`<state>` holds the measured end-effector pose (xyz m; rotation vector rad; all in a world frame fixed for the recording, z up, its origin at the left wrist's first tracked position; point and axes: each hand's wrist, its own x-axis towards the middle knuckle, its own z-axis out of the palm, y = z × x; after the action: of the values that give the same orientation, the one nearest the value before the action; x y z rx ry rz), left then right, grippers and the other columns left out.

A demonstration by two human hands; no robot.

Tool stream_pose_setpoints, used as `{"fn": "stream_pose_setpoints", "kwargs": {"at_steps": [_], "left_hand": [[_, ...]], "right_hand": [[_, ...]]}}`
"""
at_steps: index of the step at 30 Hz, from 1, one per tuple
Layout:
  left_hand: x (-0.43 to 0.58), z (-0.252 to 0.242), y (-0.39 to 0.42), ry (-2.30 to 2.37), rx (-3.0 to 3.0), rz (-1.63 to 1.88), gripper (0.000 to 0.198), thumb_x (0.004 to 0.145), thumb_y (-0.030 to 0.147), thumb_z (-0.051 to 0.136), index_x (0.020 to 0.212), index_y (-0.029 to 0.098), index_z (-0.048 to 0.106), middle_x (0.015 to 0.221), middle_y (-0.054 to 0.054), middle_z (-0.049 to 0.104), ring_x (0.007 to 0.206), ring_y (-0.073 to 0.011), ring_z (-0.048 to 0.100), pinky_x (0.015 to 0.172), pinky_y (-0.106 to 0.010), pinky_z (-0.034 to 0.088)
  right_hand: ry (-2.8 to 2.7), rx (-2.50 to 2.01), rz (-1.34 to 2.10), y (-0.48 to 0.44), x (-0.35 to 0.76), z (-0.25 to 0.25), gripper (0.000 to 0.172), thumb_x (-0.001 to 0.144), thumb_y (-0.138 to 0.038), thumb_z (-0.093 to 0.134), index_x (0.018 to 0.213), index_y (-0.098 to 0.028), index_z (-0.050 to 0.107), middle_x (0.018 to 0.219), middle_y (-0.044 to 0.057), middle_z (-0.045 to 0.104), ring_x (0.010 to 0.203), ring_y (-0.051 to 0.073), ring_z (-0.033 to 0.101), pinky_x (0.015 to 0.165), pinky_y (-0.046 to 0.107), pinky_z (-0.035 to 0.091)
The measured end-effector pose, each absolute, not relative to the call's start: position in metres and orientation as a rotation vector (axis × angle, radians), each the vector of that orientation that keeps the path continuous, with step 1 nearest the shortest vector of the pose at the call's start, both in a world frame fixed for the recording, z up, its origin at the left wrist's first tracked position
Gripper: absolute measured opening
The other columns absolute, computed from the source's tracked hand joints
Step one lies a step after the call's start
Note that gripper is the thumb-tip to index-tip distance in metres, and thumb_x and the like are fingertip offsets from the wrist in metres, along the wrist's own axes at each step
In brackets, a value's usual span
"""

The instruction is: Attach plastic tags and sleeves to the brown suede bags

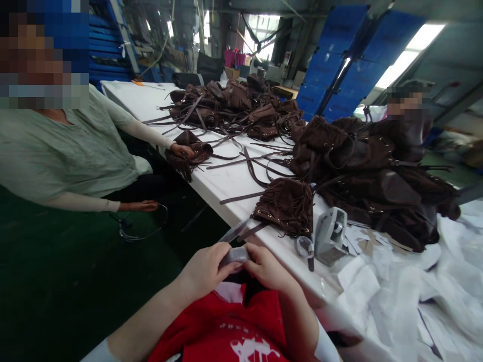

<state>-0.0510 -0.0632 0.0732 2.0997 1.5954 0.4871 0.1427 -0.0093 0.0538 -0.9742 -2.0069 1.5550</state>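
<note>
My left hand (206, 269) and my right hand (266, 266) are close together over my lap, both pinched on a grey strap (236, 254). The strap runs up from my fingers toward a brown fringed bag (287, 206) lying at the near edge of the white table (226, 183). A grey tape dispenser (330, 234) and a pair of scissors (306, 247) lie on the table just right of my right hand.
A person in a pale green top (64, 151) sits at the left, one hand on another brown bag (188, 151). Heaps of brown bags and loose straps (234, 105) cover the far table. A second person (411, 120) sits behind a big pile (377, 176). White paper (415, 296) covers the right.
</note>
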Motion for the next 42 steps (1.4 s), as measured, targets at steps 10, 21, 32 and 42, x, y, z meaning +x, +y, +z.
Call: {"fn": "stream_pose_setpoints", "kwargs": {"at_steps": [10, 21, 32, 42], "left_hand": [[-0.036, 0.065, -0.063, 1.798, 2.016, 0.934, 0.026, 0.098, 0.04, 0.031, 0.084, 0.023, 0.046, 0.075, -0.005, 0.063, 0.069, -0.0227, 0.066, 0.06, -0.031, 0.047], [-0.049, 0.067, -0.057, 1.609, 2.266, 0.163, 0.019, 0.093, 0.029, 0.05, 0.1, 0.016, 0.061, 0.094, -0.011, 0.07, 0.083, -0.029, 0.07, 0.07, -0.038, 0.051], [-0.036, 0.063, -0.062, 1.732, 2.173, 1.264, 0.02, 0.097, 0.041, 0.041, 0.098, 0.022, 0.046, 0.083, -0.005, 0.06, 0.074, -0.0199, 0.064, 0.066, -0.03, 0.05], [-0.042, 0.054, -0.046, 1.73, 2.401, 0.313, 0.021, 0.096, 0.035, 0.045, 0.102, 0.016, 0.052, 0.099, -0.012, 0.066, 0.082, -0.0277, 0.069, 0.066, -0.037, 0.054]], "right_hand": [[-1.083, -0.671, 2.133, -0.025, 0.104, 0.037, 0.041, 0.083, -0.06, 0.059, 0.078, -0.021, 0.048, 0.049, -0.009, 0.034, 0.041, 0.008, 0.025, 0.043, 0.023, 0.021], [-2.547, -1.139, 0.802, -0.021, 0.133, 0.07, 0.04, 0.079, -0.013, 0.053, 0.116, -0.024, 0.063, 0.09, 0.006, 0.073, 0.079, 0.022, 0.065, 0.072, 0.029, 0.04], [-1.314, -0.732, 1.884, -0.022, 0.117, 0.042, 0.029, 0.089, -0.05, 0.056, 0.089, -0.022, 0.051, 0.054, -0.008, 0.037, 0.045, 0.009, 0.027, 0.045, 0.022, 0.023], [-2.185, -1.201, 1.02, -0.016, 0.139, 0.062, 0.05, 0.077, -0.019, 0.061, 0.126, -0.027, 0.055, 0.081, 0.002, 0.067, 0.069, 0.019, 0.058, 0.063, 0.028, 0.035]]}}
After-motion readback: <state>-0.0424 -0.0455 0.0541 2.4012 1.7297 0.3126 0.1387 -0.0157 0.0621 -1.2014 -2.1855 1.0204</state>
